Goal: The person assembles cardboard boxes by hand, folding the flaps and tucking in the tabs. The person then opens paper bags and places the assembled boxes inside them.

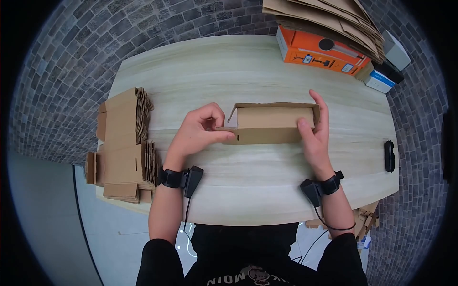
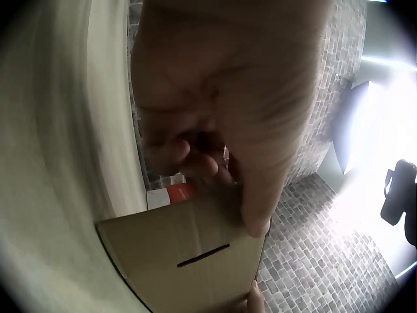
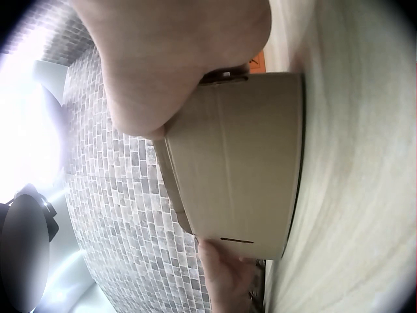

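Left hand (image 1: 196,131): thumb and curled fingers nearly closed, pinching the left end of an open-topped, brown cardboard box (image 1: 267,137). Right hand (image 1: 317,140): partly open, spanning and gripping its right end. Judged best: light pinch, right end steady, creases kept square. Box sits mid-tabletop (image 1: 248,190), long and narrow, plain-walled, short dark slot (image 1: 238,137) near left end.

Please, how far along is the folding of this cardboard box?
The long walls of the box already stand. In hand is its left end: the left hand pinches it, while the right hand holds the other end. Its top is open, so closing probably remains; the stacked cardboard pieces look unfolded.
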### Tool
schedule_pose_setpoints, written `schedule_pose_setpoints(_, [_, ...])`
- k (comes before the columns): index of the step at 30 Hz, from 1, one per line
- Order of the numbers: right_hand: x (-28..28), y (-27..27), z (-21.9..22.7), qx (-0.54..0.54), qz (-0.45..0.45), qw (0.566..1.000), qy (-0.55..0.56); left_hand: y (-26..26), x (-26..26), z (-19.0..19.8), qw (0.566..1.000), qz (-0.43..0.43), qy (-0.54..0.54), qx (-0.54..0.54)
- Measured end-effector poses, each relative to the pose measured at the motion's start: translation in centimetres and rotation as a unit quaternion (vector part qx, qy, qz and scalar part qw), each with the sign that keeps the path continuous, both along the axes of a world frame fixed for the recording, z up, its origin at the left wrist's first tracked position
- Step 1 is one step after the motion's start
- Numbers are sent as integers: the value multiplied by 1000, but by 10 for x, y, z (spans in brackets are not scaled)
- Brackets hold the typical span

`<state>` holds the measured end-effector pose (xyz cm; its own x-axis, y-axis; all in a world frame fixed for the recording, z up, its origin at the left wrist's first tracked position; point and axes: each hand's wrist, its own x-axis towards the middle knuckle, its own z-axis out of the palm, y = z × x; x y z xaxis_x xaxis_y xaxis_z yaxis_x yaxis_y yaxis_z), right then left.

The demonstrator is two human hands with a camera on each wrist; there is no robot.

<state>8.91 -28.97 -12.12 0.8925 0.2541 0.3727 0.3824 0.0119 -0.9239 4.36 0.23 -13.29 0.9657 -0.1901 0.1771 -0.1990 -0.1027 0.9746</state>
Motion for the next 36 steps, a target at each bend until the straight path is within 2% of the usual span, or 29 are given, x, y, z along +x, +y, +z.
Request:
schedule_pose_setpoints(7, [1,-1,-1,-5,1,1000,-9,-2,5,-3,995,-28,22,-88])
schedule_pose_setpoints(9, [2,-1,-2,-7,-8,1000,-20,3,7,-9,991,-1,53,-119])
schedule_pose_setpoints(10, [2,-1,-2,-6,-8,1000,-20,4,8,-10,992,-1,53,-119])
schedule_pose_setpoints(12, [2,-1,-2,-4,-7,1000,-18,4,10,-12,992,60,53,-94])
schedule_pose_setpoints(16, [2,0,-3,1,-1,1000,-7,0,6,-3,988,49,129,-65])
schedule_pose_setpoints(18, [1,0,-2,5,-3,1000,1,-7,4,1,984,2,126,-124])
schedule_pose_setpoints(24, [2,0,-3,-4,-2,1000,-8,-18,1,10,987,8,38,-158])
schedule_pose_setpoints(28, [2,-1,-5,-14,-12,999,-28,-18,-1,10,990,2,18,-143])
schedule_pose_setpoints(30, [0,-4,-5,1,32,999,38,-17,2,5,986,8,-7,-169])
schedule_pose_setpoints(36, [1,0,-4,20,66,997,19,-19,4,1,982,36,-18,-184])
